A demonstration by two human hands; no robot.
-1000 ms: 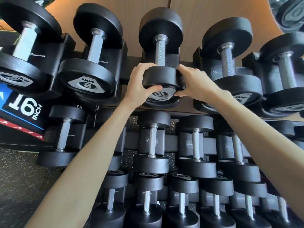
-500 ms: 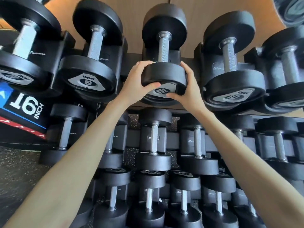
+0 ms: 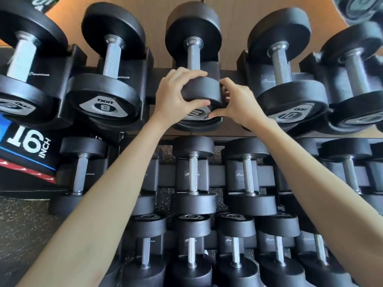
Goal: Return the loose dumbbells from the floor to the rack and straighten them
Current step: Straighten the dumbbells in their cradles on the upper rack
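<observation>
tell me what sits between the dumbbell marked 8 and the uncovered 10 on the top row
In the head view, another dumbbell, its near head gripped by the left hand and right hand.

We hold the near head of the middle dumbbell [image 3: 202, 90] on the top row of the rack [image 3: 230, 76] with both hands. Our left hand [image 3: 176, 96] curls over its left edge, thumb under the rim; our right hand [image 3: 238, 104] pinches its right edge. Its handle points away toward the wooden wall [image 3: 234, 21]. A dumbbell marked 8 [image 3: 105, 104] sits to the left, a dumbbell marked 10 [image 3: 290, 100] to the right. Smaller dumbbells [image 3: 193, 175] fill the nearer rows.
</observation>
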